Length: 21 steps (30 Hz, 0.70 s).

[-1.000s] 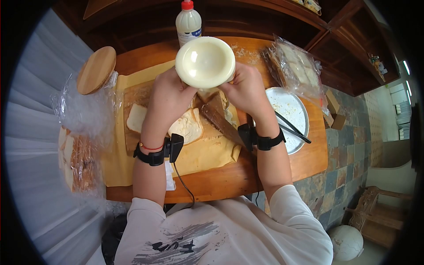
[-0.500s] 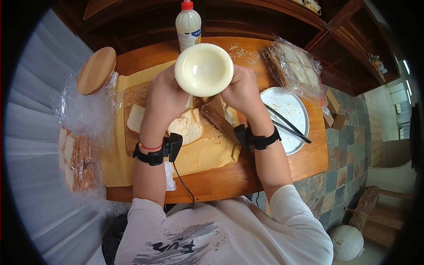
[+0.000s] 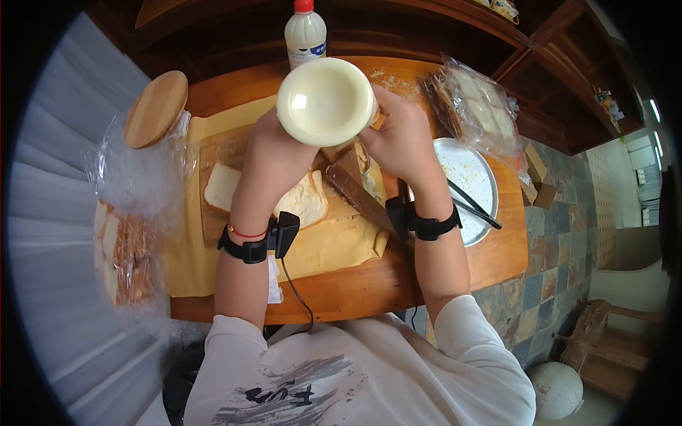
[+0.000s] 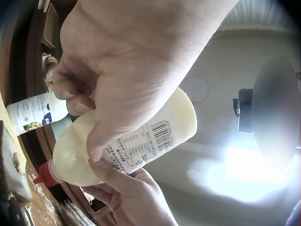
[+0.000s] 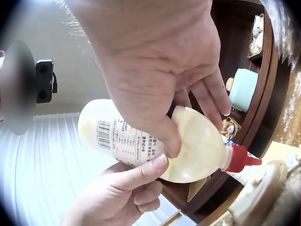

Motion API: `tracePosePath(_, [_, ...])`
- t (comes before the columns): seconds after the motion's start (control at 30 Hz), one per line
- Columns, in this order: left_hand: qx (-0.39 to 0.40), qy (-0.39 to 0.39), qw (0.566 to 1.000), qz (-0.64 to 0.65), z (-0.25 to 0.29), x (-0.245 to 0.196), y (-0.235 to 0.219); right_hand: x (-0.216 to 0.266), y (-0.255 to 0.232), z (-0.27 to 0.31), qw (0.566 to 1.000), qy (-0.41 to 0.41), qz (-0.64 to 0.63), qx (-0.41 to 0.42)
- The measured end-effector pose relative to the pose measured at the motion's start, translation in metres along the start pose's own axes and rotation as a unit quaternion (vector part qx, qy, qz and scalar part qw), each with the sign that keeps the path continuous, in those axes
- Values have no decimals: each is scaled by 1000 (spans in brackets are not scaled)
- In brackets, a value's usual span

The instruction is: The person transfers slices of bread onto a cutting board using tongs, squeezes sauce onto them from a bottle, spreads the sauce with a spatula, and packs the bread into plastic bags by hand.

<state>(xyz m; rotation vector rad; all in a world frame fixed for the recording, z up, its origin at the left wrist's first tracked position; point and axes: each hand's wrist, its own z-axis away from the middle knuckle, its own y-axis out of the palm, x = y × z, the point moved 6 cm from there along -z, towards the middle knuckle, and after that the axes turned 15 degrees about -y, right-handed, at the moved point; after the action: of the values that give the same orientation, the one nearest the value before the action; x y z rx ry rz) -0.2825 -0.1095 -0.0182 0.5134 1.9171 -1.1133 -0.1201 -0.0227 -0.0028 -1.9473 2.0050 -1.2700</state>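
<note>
Both hands hold a squeeze bottle (image 3: 325,103) of pale yellow sauce, upside down and tilted over the board. My left hand (image 3: 278,153) grips one side of it, my right hand (image 3: 401,138) the other, with thumbs on the printed label (image 4: 136,149). The red nozzle cap (image 5: 237,158) points down toward a brown-crusted bread piece (image 3: 359,195) with creamy filling at its edge. In the head view, the bottle's base hides the nozzle. Bread slices (image 3: 304,201) lie on the wooden board (image 3: 213,160) near the left forearm, one with a pale spread.
A second red-capped bottle (image 3: 307,35) stands at the back. On the right are a round metal tray (image 3: 465,167) with black tongs (image 3: 472,206) and a bagged loaf (image 3: 476,103). Bagged sliced bread (image 3: 128,259), clear plastic (image 3: 135,170) and a round wooden lid (image 3: 156,110) lie left.
The bottle's base dipped toward me, then moved back away. My right hand shifted inward and then out again. Both hands have kept hold of the bottle.
</note>
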Motion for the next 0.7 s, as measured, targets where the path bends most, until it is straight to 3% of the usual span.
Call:
tracePosePath(0.17, [22, 0, 998, 50, -1, -9, 1, -10, -8, 1, 998, 9, -61, -12])
tracePosePath(0.23, [154, -108, 982, 5, -3, -2, 10, -9, -10, 0, 996, 9, -85, -22])
tracePosePath(0.33, [107, -45, 989, 93, -4, 2, 11, 1, -9, 0, 992, 1, -121, -23])
tracePosePath(0.43, [74, -71, 977, 185, -3, 3, 10, 21, -10, -1, 989, 21, -138, -47])
tracePosePath(0.47, [74, -71, 978, 184, -5, 6, 10, 24, -5, -1, 986, 50, -156, -6])
tracePosePath(0.53, [122, -159, 923, 330, -14, 26, 11, 25, 1, 2, 981, 79, -173, 33])
tracePosePath(0.6, [147, -185, 909, 344, -10, 16, 4, 40, 2, 0, 989, -53, -125, 61])
tracePosePath(0.63, [131, -194, 914, 330, -9, 11, 0, 39, 4, 1, 987, -28, -97, 125])
tracePosePath(0.7, [114, -205, 920, 315, -8, 5, -9, 40, -1, 0, 985, -44, -105, 128])
